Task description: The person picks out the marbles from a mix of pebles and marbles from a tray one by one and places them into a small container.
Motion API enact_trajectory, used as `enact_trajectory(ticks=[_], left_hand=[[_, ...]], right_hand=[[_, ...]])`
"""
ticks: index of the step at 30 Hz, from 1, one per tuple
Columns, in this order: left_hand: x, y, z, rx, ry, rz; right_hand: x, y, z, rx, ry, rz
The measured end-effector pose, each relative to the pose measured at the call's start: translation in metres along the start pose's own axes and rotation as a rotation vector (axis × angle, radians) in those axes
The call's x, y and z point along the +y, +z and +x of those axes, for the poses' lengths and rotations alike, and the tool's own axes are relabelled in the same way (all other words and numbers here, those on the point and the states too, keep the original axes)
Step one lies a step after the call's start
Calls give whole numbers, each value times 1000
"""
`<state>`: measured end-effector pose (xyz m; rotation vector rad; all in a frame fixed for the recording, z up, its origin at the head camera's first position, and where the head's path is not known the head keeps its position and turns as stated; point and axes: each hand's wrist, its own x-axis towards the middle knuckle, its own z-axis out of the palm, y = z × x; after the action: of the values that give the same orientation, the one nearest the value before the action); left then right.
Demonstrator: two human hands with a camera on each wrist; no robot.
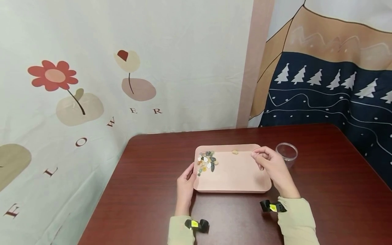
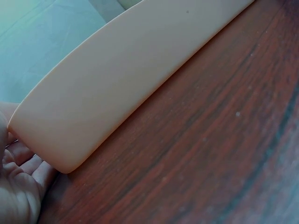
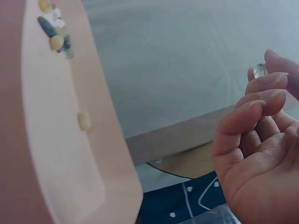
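Note:
My left hand (image 1: pixel 184 190) grips the left edge of a pink tray (image 1: pixel 235 177), with the thumb at the rim and the fingers against the outer wall. Over the tray's right side, my right hand (image 1: pixel 274 166) pinches a small clear pebble (image 3: pixel 260 70) between thumb and fingertips; the right wrist view shows it plainly. Several mixed pebbles (image 1: pixel 206 160), dark, white, yellow and green, lie clustered at the left of the tray. One pale yellow pebble (image 1: pixel 234 152) sits apart near the far wall. Just beyond my right hand stands a clear cup (image 1: pixel 287 154), partly hidden by that hand.
The tray rests on a dark red-brown wooden table (image 1: pixel 232 217). Behind the table hang a pale cloth (image 1: pixel 196 68) printed with flowers and letters and a navy cloth (image 1: pixel 324 92) with white trees. A black camera strap is on each wrist.

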<state>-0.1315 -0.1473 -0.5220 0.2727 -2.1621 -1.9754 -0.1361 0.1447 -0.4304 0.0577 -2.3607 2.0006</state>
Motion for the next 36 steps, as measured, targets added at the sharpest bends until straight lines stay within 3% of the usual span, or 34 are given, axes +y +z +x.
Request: enact_trajectory(ticks=[4,16,20,27,36], left_hand=[[0,0,0,-9,3,-14],[1,2,0,12,-10,-7],[1,1,0,18,-15,13],[3,2,1,15,-9,6],[1,1,-1,0,-11,-13]], right_hand=[[-8,-5,-4,10,-34,-10],[-21,-20,-8,126,-54,130],[-22,-20,-8,138,-62,77],[-19,-22,-5,182,-148,-12],[-14,-32,-9,247,-127,-63]])
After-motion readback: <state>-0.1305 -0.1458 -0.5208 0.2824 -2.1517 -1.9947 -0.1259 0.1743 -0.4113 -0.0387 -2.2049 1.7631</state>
